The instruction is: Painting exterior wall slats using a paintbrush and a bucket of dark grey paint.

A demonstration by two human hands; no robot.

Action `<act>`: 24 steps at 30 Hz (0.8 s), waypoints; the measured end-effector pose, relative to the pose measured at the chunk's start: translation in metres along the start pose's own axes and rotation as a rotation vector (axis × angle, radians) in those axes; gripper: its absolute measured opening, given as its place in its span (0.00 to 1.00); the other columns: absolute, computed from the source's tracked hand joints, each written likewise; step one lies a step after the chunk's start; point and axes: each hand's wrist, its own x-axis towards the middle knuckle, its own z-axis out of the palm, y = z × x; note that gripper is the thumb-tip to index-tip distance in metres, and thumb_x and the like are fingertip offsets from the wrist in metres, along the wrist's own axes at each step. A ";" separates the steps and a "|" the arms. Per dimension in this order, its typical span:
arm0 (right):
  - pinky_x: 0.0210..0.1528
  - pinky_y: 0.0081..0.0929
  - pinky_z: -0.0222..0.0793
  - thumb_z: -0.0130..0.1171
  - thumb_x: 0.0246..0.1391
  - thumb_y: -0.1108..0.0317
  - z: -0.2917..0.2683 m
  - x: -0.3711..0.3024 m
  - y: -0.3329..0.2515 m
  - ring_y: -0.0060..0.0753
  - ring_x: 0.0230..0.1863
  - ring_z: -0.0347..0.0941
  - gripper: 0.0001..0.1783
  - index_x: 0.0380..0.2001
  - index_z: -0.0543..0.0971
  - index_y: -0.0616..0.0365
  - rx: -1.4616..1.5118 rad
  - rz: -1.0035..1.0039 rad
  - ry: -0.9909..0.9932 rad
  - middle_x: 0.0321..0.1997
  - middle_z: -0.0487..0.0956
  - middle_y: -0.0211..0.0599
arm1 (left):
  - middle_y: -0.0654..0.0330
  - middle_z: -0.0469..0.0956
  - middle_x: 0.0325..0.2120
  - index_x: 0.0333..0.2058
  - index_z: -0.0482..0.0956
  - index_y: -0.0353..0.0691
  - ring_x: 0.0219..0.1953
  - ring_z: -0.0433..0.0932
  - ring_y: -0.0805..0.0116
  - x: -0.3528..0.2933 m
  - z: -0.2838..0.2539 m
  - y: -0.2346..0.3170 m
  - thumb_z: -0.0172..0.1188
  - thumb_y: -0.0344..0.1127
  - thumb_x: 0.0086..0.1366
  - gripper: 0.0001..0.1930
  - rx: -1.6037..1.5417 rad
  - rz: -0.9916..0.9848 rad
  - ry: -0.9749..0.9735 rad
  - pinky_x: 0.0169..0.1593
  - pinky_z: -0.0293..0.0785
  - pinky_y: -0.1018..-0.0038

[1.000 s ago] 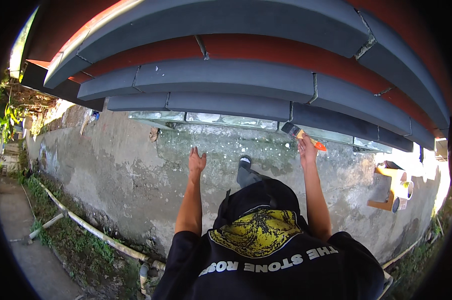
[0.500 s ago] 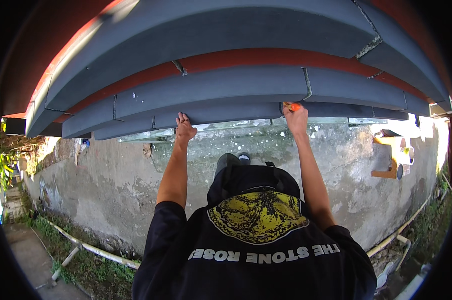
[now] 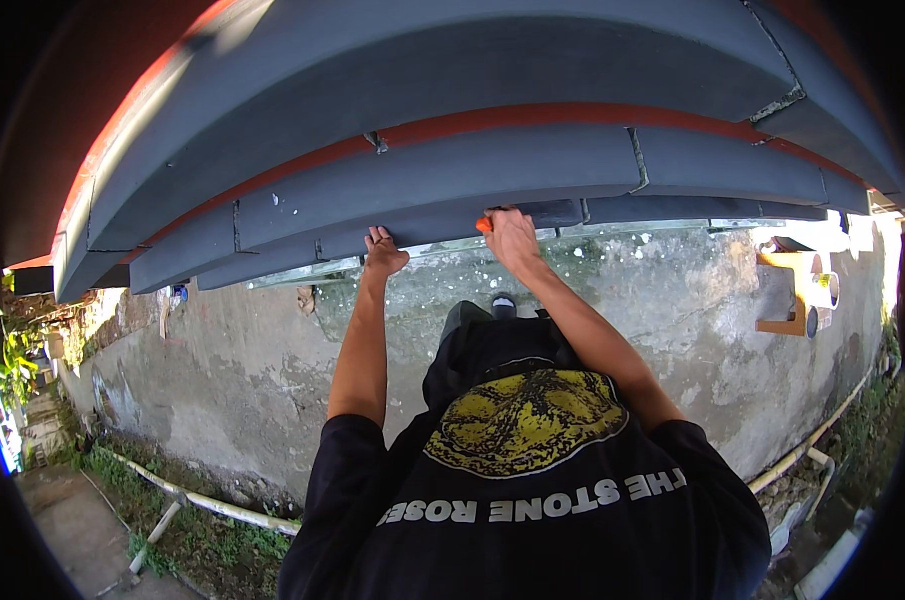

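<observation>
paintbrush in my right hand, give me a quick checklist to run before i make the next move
1. Brush grip: ok, the right hand is closed around the paintbrush, its orange end showing.
2. Bristles: cannot tell, the hand mostly hides them.
3. Left hand placement: ok, fingers raised at the lowest grey slab; how firmly they press cannot be told.
4. Hands clear of each other: ok, a gap shows between them.
5. Footing: cannot tell, only one shoe shows.
6. Brown box: ok, well right of both hands.
</observation>
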 end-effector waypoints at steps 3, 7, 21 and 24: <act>0.45 0.46 0.69 0.61 0.44 0.67 -0.010 0.002 -0.010 0.55 0.40 0.75 0.12 0.34 0.81 0.57 0.129 0.104 0.004 0.34 0.80 0.47 | 0.35 0.39 0.66 0.63 0.40 0.19 0.69 0.34 0.38 0.003 0.011 -0.007 0.48 0.46 0.52 0.47 -0.057 -0.066 0.011 0.70 0.33 0.60; 0.39 0.40 0.73 0.61 0.44 0.65 -0.023 0.002 0.051 0.53 0.34 0.77 0.11 0.33 0.81 0.58 0.125 0.270 0.118 0.30 0.81 0.47 | 0.35 0.37 0.66 0.63 0.39 0.20 0.69 0.33 0.38 0.000 0.007 0.003 0.49 0.45 0.52 0.48 -0.104 -0.072 0.038 0.70 0.33 0.60; 0.39 0.25 0.73 0.61 0.46 0.67 -0.052 -0.012 0.070 0.30 0.31 0.80 0.11 0.33 0.84 0.59 0.542 0.448 0.156 0.32 0.83 0.42 | 0.45 0.36 0.68 0.66 0.39 0.31 0.70 0.37 0.45 -0.010 0.000 0.016 0.52 0.44 0.52 0.47 -0.114 -0.182 0.043 0.69 0.45 0.62; 0.38 0.24 0.73 0.61 0.45 0.70 -0.044 -0.023 0.101 0.31 0.31 0.80 0.11 0.34 0.84 0.60 0.446 0.367 0.319 0.32 0.84 0.41 | 0.47 0.36 0.69 0.67 0.39 0.33 0.70 0.39 0.45 -0.003 0.005 0.002 0.53 0.44 0.52 0.47 -0.129 -0.168 0.058 0.68 0.49 0.62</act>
